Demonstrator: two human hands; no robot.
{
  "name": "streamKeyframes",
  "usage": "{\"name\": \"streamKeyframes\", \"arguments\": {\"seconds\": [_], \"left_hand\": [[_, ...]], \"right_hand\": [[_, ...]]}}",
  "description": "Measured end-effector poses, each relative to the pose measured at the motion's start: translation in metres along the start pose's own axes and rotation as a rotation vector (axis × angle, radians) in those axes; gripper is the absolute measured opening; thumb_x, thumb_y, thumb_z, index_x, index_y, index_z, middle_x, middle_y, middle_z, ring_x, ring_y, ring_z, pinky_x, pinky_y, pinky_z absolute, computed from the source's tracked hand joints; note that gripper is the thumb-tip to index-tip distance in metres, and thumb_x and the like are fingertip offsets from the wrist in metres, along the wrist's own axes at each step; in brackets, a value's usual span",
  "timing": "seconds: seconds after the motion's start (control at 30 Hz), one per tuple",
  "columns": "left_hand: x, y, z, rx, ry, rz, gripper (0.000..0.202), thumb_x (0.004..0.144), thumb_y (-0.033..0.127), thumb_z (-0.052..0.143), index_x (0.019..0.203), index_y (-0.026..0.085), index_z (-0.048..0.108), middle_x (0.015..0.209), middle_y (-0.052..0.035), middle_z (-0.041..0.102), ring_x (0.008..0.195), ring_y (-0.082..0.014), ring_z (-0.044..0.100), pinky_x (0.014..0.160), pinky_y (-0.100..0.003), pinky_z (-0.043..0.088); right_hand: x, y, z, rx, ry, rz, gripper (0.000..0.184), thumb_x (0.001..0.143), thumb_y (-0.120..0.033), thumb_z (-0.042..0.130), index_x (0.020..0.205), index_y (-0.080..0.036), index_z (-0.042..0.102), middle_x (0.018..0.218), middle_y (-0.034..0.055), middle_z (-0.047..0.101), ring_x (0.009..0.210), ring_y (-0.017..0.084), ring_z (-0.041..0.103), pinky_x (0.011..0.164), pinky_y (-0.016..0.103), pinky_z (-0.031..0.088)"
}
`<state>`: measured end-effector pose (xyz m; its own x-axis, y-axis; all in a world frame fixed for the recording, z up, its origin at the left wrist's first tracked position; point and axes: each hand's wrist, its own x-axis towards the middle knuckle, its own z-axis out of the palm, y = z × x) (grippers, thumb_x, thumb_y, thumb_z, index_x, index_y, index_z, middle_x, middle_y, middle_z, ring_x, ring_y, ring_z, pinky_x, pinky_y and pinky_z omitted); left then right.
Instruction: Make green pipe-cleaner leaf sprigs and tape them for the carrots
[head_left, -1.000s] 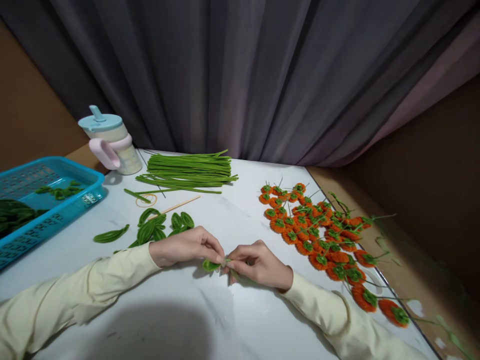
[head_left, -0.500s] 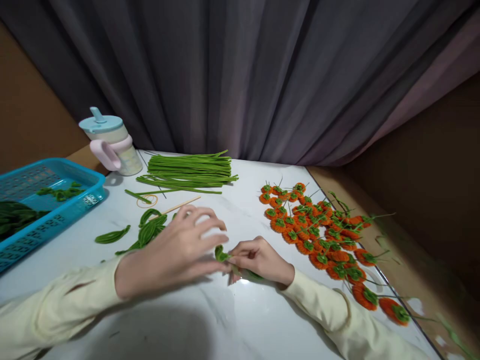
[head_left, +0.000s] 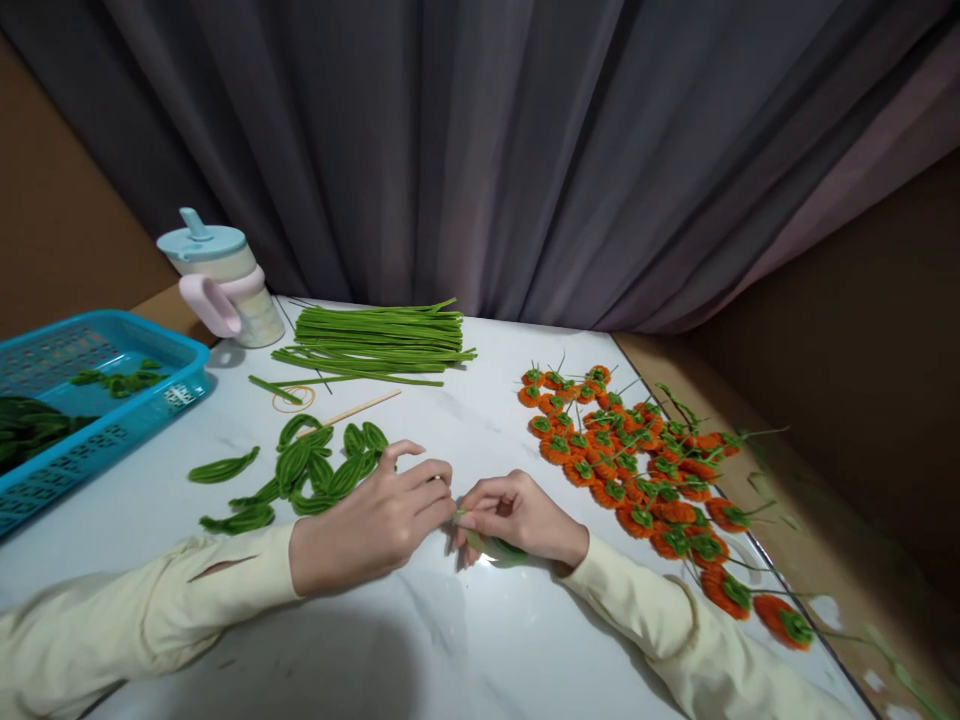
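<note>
My left hand and my right hand meet fingertip to fingertip over the white table. Both pinch a small green pipe-cleaner piece, most of it hidden under my right palm. Just behind my left hand lies a heap of folded green pipe-cleaner leaves. To the right of my right hand spreads a pile of several orange pipe-cleaner flowers with green centres and thin stems.
A bundle of straight green pipe cleaners lies at the back, with a rubber band and a wooden stick before it. A lidded cup and a blue basket of green pieces stand left. Dark curtain behind.
My left hand lifted and swung over the leaf heap, then came back down to the piece at my right fingertips. The green piece has slid further under my right hand.
</note>
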<state>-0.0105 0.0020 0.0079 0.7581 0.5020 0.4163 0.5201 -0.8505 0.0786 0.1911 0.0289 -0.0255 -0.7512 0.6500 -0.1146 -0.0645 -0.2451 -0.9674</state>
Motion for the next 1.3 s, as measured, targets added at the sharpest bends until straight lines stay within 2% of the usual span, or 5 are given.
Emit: {"name": "streamKeyframes", "arguments": {"seconds": [0.43,0.63,0.9,1.07,1.3], "left_hand": [[0.006,-0.011,0.001,-0.549,-0.313,-0.452,0.009,0.085,0.016,0.057,0.08,0.019,0.065,0.079,0.0014,0.06,0.087,-0.0158,0.053,0.081,-0.031,0.024],[0.007,-0.01,-0.006,-0.426,-0.241,-0.301,0.017,0.092,0.015,0.043,0.086,0.017,0.059,0.081,-0.0014,0.06,0.094,-0.0185,0.049,0.082,-0.033,0.023],[0.008,-0.008,-0.015,-0.376,-0.184,-0.202,0.02,0.094,0.015,0.04,0.091,0.017,0.06,0.084,-0.0016,0.063,0.094,-0.0174,0.05,0.084,-0.034,0.022],[0.01,-0.014,-0.016,-0.432,-0.29,-0.263,0.029,0.097,0.02,0.036,0.087,0.019,0.063,0.083,0.0001,0.066,0.099,-0.0172,0.051,0.085,-0.033,0.021],[0.011,-0.023,-0.015,-0.715,-0.472,-0.372,0.027,0.092,0.027,0.044,0.086,0.02,0.069,0.08,0.0,0.068,0.076,-0.0123,0.058,0.076,-0.023,0.034]], "right_hand": [[-0.002,0.003,0.002,-0.266,-0.015,-0.085,0.033,0.084,-0.04,0.061,0.076,-0.008,0.066,0.06,0.0074,0.065,0.052,0.016,0.065,0.047,0.02,0.048],[0.001,0.001,-0.003,0.013,-0.042,-0.011,0.035,0.078,-0.042,0.068,0.079,-0.008,0.063,0.068,0.0088,0.067,0.055,0.016,0.064,0.056,0.026,0.052],[0.0,-0.008,-0.003,0.078,-0.039,0.002,0.037,0.076,-0.044,0.07,0.079,-0.007,0.063,0.066,0.0091,0.066,0.052,0.015,0.062,0.053,0.027,0.05],[-0.001,-0.004,-0.001,-0.032,0.022,-0.044,0.036,0.079,-0.044,0.067,0.076,-0.009,0.062,0.064,0.0078,0.065,0.051,0.014,0.061,0.051,0.025,0.05],[-0.002,0.002,0.003,-0.324,0.067,-0.2,0.031,0.088,-0.04,0.055,0.079,-0.01,0.061,0.063,0.008,0.065,0.05,0.015,0.063,0.048,0.022,0.049]]}}
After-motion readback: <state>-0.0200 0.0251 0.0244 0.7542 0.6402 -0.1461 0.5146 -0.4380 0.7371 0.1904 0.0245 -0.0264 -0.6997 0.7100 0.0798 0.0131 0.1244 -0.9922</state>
